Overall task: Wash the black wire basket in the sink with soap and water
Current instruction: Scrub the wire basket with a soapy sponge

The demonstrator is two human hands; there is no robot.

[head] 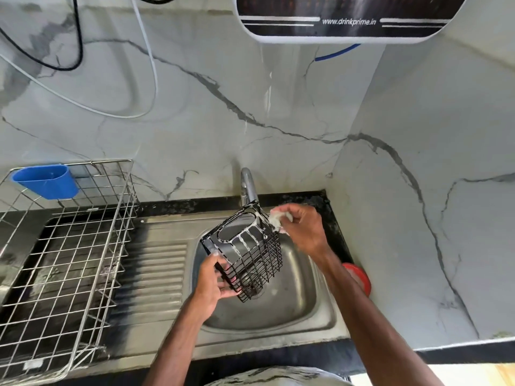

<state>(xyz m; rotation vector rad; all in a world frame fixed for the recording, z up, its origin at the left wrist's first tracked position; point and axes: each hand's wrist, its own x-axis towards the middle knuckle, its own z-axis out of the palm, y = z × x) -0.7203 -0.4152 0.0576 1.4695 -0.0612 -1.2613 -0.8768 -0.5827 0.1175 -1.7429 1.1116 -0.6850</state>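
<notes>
**While one hand steadies it, the basket is soaped at its top edge**

As the black wire basket [250, 260] hangs tilted over the sink [295, 307], clear of the basin floor, both hands are at work on it. Its long axis runs from the mesh base, low and nearer the person, up and away to the solid top band with its handle cut-out. That band ends just in front of the tap [248, 185]. White foam streaks the band and the upper wires, while the lower mesh looks mostly bare.

The left hand [213, 278] takes the basket from the lower left, fingers curled round the side wires near the base, a grip that carries the weight. The right hand [302, 229] is clenched round a small white soapy pad [277, 218], held against the band's top right corner. So the right hand is nearer the far, upper end and the left is nearer the base.

Soaping seems under way and rinsing not yet begun. I cannot tell whether water is running. The bare mesh lies below the pad and toward the person, so the next stroke would likely run down the long axis. Otherwise the left grip would turn a fresh face upward. Soapy wire could slip in that one-handed hold.

On the tabletop to the left stands a steel dish rack [69, 246] with a blue cup [47, 181] hooked on it.
</notes>
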